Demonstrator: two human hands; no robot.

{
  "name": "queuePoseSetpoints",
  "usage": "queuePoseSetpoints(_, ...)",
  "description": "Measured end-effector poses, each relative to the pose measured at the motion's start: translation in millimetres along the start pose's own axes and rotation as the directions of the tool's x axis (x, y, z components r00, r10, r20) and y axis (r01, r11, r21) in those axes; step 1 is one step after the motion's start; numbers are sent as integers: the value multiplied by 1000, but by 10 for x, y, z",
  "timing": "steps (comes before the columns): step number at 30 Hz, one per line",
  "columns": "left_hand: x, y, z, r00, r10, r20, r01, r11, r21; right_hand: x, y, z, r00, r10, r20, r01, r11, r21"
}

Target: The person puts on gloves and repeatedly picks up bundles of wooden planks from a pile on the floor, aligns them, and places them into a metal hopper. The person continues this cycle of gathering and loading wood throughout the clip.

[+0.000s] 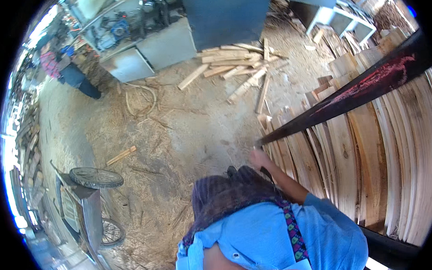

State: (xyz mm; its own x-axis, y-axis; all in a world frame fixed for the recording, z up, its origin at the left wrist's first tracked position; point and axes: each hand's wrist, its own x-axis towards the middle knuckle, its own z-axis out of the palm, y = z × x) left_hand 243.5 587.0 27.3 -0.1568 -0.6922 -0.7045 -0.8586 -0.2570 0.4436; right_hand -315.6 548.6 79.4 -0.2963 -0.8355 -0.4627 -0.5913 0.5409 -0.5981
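Observation:
My right hand (260, 159) hangs low in front of my body, beside the stack of sawn planks (344, 144). Close to its fingers is the lower end of a dark post (349, 91) with red paint smeared on it; whether they touch I cannot tell. Blur hides how the fingers are set, and nothing held can be made out. A dark band or strap (265, 171) shows at the wrist. My left hand is out of the picture.
A cart (91, 215) with spoked wheels stands at left. Loose wooden offcuts (237, 64) lie before a blue metal cabinet (225, 18). A person (73, 76) is at far left. Sawdust covers the floor (191, 131); a short wood strip (121, 155) lies on it.

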Motion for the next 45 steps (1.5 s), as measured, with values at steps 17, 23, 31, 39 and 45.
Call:
queuePoseSetpoints(17, 4290, 3949, -2035, 933, 267, 240, -240, 961, -135, 1788, -750, -1360, 847, 501, -177, -405, 824, 396)
queuePoseSetpoints(23, 5447, 4911, -2444, 949, -3, 315, 40, 993, -110, 2463, -1152, -2105, 808, 493, -323, -274, 799, 535)
queuePoseSetpoints(31, 6080, 6666, -2060, 933, 75, 351, -4, 980, -199, 3415, -689, -2815, 775, 546, -317, -334, 780, 529)
queuePoseSetpoints(39, 6481, 7428, -1269, 882, 261, 393, -259, 964, -58, 4374, 488, -3622, 854, 479, -202, -363, 828, 428)
queuePoseSetpoints(45, 6510, 8242, -426, 930, 156, 334, -325, 774, 543, 4505, 1827, -4722, 853, 507, -126, -397, 785, 475)
